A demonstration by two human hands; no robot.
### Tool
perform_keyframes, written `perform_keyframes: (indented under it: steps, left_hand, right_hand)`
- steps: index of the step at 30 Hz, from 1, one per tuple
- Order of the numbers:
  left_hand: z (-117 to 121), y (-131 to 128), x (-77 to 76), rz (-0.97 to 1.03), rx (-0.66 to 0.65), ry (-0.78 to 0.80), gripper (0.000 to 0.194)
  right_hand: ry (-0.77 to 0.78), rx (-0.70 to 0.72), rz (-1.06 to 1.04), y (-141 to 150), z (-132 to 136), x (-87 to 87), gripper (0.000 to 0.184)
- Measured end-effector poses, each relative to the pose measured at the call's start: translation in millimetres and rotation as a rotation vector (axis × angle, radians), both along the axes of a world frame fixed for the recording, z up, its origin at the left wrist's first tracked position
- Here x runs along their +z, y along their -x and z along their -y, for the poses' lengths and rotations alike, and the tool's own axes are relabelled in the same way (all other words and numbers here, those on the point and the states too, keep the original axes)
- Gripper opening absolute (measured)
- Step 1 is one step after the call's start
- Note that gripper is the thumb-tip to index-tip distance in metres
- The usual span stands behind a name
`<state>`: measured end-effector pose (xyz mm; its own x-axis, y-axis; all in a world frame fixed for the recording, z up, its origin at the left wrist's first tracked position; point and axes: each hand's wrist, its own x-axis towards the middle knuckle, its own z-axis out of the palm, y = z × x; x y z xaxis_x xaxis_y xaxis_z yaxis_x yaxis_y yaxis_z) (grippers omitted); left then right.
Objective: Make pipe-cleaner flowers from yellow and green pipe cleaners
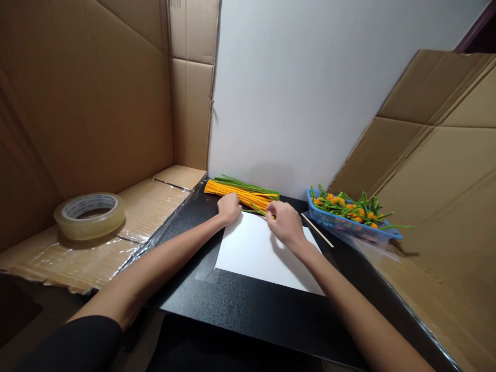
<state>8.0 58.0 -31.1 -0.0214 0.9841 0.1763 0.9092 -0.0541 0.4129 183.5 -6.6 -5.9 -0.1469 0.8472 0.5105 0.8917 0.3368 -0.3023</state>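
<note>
A thin green pipe cleaner (pixel 252 211) runs between my two hands, just above the far edge of a white sheet of paper (pixel 248 248). My left hand (pixel 230 208) is closed at the sheet's far left corner, around the strand's left end. Over the right half of the paper, my right hand (pixel 285 221) has its fingers pinched together at the strand's other end. A small yellow bit shows by those fingertips; its shape is too small to tell. Right behind the hands lies a bundle of orange-yellow pipe cleaners (pixel 242 194), with green pipe cleaners (pixel 248 184) behind it.
A blue basket (pixel 341 222) of green and orange pipe-cleaner pieces stands at the right. A thin wooden stick (pixel 318 230) lies beside the paper on the black table (pixel 217 299). On cardboard at left rests a roll of clear tape (pixel 90 227). Cardboard walls (pixel 96 103) flank both sides.
</note>
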Motion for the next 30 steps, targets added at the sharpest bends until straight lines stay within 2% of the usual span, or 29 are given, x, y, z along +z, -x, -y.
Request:
perform_keyframes:
  steps: [2, 4, 7, 10, 12, 14, 19, 20, 22, 23, 25, 28, 30]
  left_hand:
    - [7, -2, 8.7, 0.020, -0.027, -0.025, 0.029]
    - [19, -8, 22.3, 0.026, -0.092, -0.039, 0.027]
    - [48, -22, 45.3, -0.070, -0.414, 0.038, 0.022]
    - [83, -38, 60.5, -0.221, -0.609, 0.164, 0.020]
    - [101, -46, 63.0, -0.301, -0.703, 0.237, 0.019]
    - [110, -51, 58.8, -0.290, -0.829, 0.279, 0.017]
    - [100, -61, 26.3, -0.037, -1.244, 0.255, 0.024]
    - [97, -63, 18.9, -0.010, -1.291, 0.235, 0.027]
    - [93, -65, 6.8, -0.014, -1.363, 0.185, 0.030]
    - [92, -65, 2.6, -0.040, -1.382, 0.151, 0.029]
    - [93, -64, -2.6, -0.116, -1.379, 0.065, 0.024]
    - [97, -62, -5.9, -0.221, -1.302, -0.063, 0.019]
    - [99, -62, -7.9, -0.262, -1.282, -0.125, 0.020]
  right_hand:
    - [-0.045, 0.007, 0.019, -22, 2, -5.8, 0.013]
    - [-0.116, 0.089, -0.037, -34, 8, -9.5, 0.013]
    - [-0.242, 0.186, -0.108, -38, 19, -5.9, 0.019]
    - [-0.323, 0.198, -0.144, -41, 22, 4.7, 0.022]
    - [-0.274, 0.233, -0.179, -47, 21, 11.5, 0.020]
    - [-0.149, 0.311, -0.257, -53, 22, 17.5, 0.018]
    - [0.457, 0.749, -0.403, -51, 40, 31.0, 0.032]
    - [0.525, 0.817, -0.396, -46, 43, 32.3, 0.033]
    - [0.563, 0.859, -0.369, -39, 47, 31.7, 0.031]
    - [0.533, 0.836, -0.350, -37, 46, 29.4, 0.029]
    - [0.382, 0.686, -0.291, -38, 38, 20.7, 0.025]
    - [0.112, 0.292, -0.104, -53, 17, 1.5, 0.019]
    - [0.110, 0.102, -0.021, -67, 2, -10.9, 0.020]
